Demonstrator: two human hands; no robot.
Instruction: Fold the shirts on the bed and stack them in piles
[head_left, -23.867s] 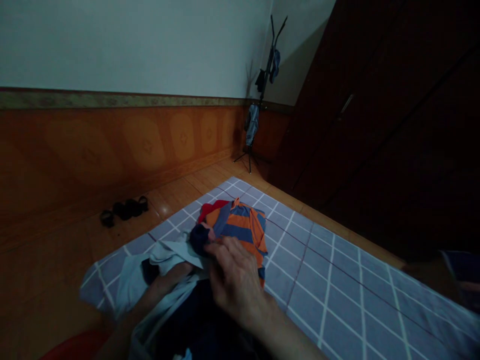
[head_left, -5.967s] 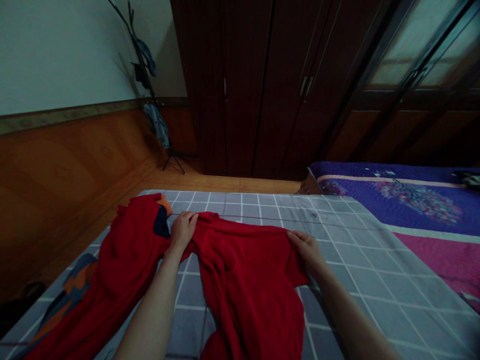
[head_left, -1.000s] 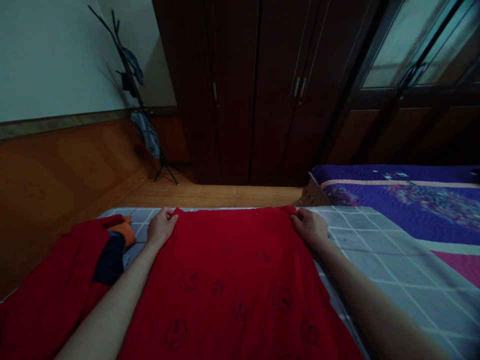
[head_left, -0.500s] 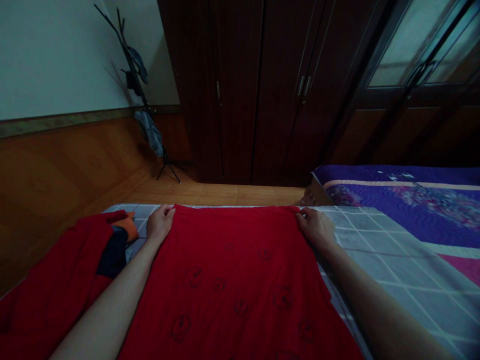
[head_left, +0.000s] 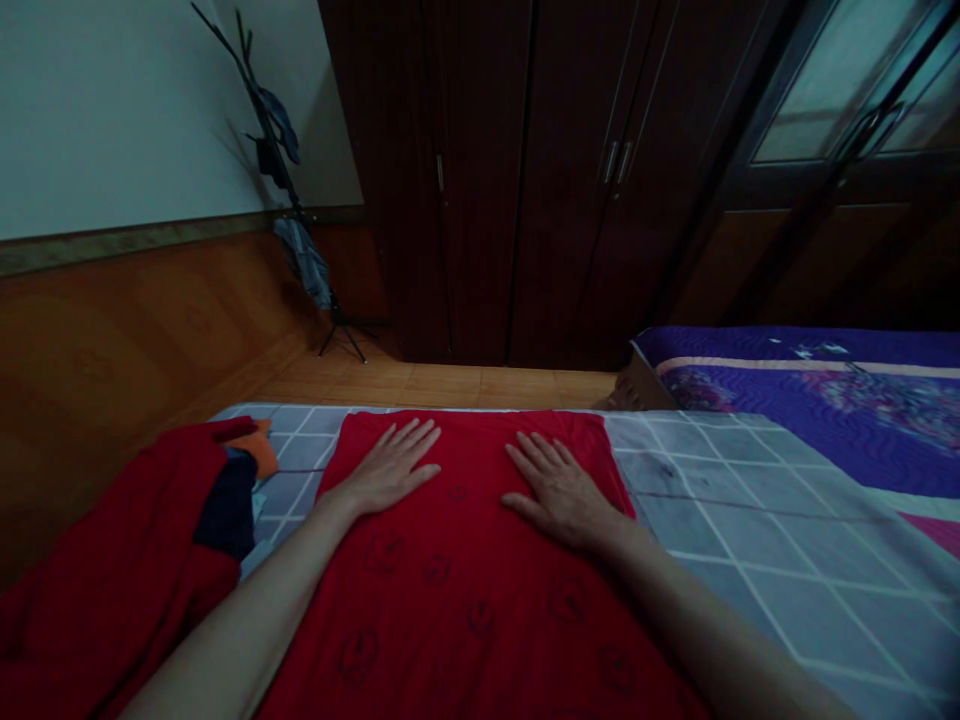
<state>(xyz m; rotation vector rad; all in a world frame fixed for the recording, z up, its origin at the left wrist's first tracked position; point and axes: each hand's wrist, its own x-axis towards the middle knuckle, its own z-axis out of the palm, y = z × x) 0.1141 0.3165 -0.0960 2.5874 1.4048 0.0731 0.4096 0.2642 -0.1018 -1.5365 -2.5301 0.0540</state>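
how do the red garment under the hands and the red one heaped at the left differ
The printed red garment lies spread flat; the heaped red garment is bunched. The printed red garment shows dark round motifs; the heaped red garment shows none in view. Both are red.

dim light | pale wall [head_left: 135, 110] | orange wainscot [head_left: 135, 340] | dark wardrobe [head_left: 484, 200] | tan floor [head_left: 450, 384] | coat rack [head_left: 291, 190]

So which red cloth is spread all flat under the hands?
The middle red cloth, with dark round prints; the left red cloth lies bunched in a heap.
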